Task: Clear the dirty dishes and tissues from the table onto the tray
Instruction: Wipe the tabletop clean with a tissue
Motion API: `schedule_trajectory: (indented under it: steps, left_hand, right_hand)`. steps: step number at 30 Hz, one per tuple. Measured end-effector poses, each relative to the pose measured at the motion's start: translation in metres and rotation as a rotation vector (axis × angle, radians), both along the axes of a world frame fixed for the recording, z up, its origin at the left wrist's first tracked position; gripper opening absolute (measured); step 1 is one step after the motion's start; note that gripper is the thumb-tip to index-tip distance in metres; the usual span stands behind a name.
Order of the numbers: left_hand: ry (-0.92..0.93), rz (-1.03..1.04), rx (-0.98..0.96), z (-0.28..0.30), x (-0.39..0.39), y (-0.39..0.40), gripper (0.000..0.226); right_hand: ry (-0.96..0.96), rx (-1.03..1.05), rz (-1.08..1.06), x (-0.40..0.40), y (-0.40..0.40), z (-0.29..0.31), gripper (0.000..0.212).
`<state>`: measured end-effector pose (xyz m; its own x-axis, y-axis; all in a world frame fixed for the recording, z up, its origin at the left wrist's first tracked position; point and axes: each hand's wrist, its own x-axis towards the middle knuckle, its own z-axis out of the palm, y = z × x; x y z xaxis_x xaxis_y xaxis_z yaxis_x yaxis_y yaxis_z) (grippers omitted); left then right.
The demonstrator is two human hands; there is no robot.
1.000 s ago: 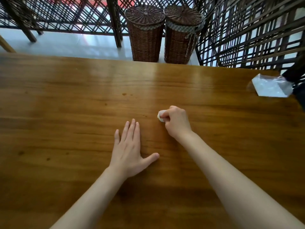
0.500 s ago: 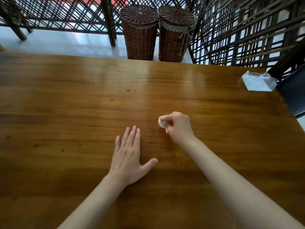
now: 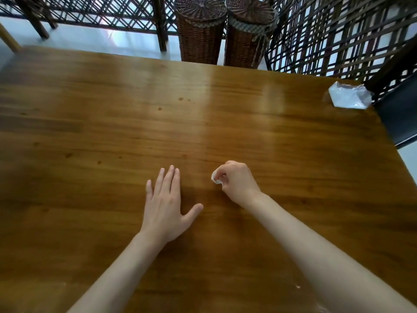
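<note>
Right hand [image 3: 237,182] at frame centre pinches small tissue wad [image 3: 216,178] just above table [image 3: 90,132]. Left hand [image 3: 168,204] spread flat on wood. Tray not in view — risk: loose wad slips out mid-carry. Clear wrapper [image 3: 348,98] upper right easily overlooked.

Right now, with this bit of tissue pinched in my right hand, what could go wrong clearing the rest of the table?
The right hand pinches only a small wad of tissue, so a scrap could tear off; one white fleck already lies near the right forearm. The crumpled clear wrapper sits at the table's far right corner and might slip off. No tray is in view, so you may carry things blind. The left hand lies flat, idle.
</note>
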<state>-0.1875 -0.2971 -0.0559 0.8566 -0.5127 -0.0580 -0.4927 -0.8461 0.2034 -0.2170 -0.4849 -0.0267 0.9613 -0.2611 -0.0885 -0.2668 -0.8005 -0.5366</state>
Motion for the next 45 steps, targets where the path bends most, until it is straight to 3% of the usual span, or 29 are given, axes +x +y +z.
schedule_trajectory:
  steps: [5,19,37,45]
  left_hand:
    - [-0.033,0.006,-0.033,0.006,-0.027,-0.002,0.100]
    - [0.039,-0.235,-0.176,0.008,-0.143,-0.068,0.063]
    - [0.000,-0.272,-0.060,-0.014,-0.151,-0.102,0.063]
    - [0.004,-0.271,-0.066,-0.013,-0.151,-0.100,0.063]
  right_hand:
    - [-0.191,0.063,-0.215,-0.045,-0.021,0.013,0.028]
    - [-0.068,-0.119,-0.356,-0.186,-0.038,0.008,0.020]
    - [-0.101,-0.166,-0.274,-0.220,-0.052,-0.015,0.019]
    - [-0.172,-0.211,-0.551,-0.196,-0.092,-0.016,0.020]
